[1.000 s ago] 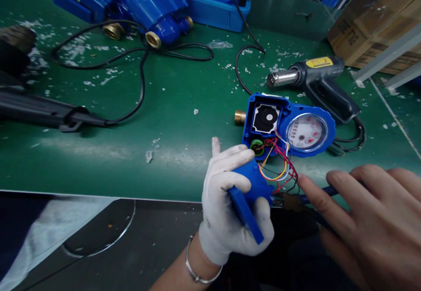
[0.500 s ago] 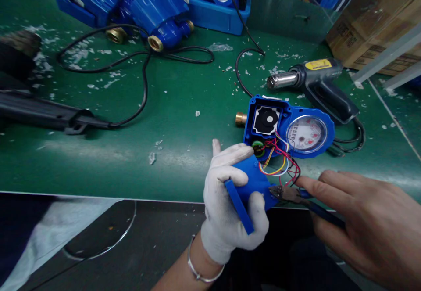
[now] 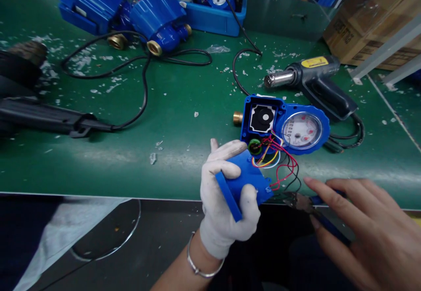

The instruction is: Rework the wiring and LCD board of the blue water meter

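In a white glove, my left hand (image 3: 220,194) grips a blue plastic cover (image 3: 246,172) at the table's front edge. Red, black, yellow and white wires (image 3: 286,168) run between this cover and an opened blue water meter (image 3: 302,131), which has a round dial and a brass fitting. My bare right hand (image 3: 365,225) holds cutting pliers (image 3: 302,202) with blue handles. Their jaws lie just right of the cover's lower corner, apart from it. The palm side of the right hand is hidden.
A black heat gun (image 3: 315,78) lies behind the meter, with a cardboard box (image 3: 368,23) further right. Another black tool (image 3: 42,111) lies at left. Blue meters (image 3: 158,19) and a blue bin (image 3: 213,21) stand at the back. White scraps litter the green table (image 3: 177,150).
The pliers have come away from the cover's corner, moving right and slightly down, and my right fingers have loosened a little. The left hand still holds the cover.
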Action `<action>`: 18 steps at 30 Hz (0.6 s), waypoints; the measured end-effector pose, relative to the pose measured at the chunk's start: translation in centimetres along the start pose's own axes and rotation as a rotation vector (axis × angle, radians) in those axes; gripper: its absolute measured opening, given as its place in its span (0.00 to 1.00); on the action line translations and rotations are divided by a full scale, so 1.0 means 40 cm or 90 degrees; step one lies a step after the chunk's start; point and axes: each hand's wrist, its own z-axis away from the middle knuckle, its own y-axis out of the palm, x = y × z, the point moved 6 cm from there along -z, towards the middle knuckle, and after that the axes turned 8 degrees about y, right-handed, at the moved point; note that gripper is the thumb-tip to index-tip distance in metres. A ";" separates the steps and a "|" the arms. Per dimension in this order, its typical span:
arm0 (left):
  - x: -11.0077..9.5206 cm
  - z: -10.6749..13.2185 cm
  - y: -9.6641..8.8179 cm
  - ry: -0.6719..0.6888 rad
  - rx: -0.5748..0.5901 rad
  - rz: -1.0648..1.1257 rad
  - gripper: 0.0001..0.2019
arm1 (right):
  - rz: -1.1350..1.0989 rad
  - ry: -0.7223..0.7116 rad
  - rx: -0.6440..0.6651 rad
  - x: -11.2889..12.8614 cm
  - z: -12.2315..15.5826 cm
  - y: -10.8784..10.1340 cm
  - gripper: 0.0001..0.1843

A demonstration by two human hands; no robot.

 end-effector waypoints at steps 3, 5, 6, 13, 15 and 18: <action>0.000 0.002 0.000 0.005 0.003 -0.008 0.17 | 0.003 0.014 -0.001 -0.001 -0.014 -0.004 0.24; -0.002 0.003 -0.001 0.018 0.002 -0.017 0.17 | -0.009 0.020 0.004 -0.002 -0.018 -0.005 0.24; -0.004 0.003 -0.001 0.025 0.000 -0.019 0.17 | -0.016 0.022 0.009 -0.002 -0.018 -0.004 0.23; 0.002 -0.003 0.003 -0.011 0.014 0.042 0.16 | -0.027 0.013 -0.028 0.004 -0.028 -0.016 0.21; 0.006 -0.006 0.004 -0.029 0.023 0.063 0.15 | -0.025 0.001 -0.030 0.007 -0.035 -0.020 0.20; 0.010 -0.011 0.006 -0.042 0.042 0.082 0.14 | -0.020 -0.015 -0.020 0.006 -0.044 -0.027 0.19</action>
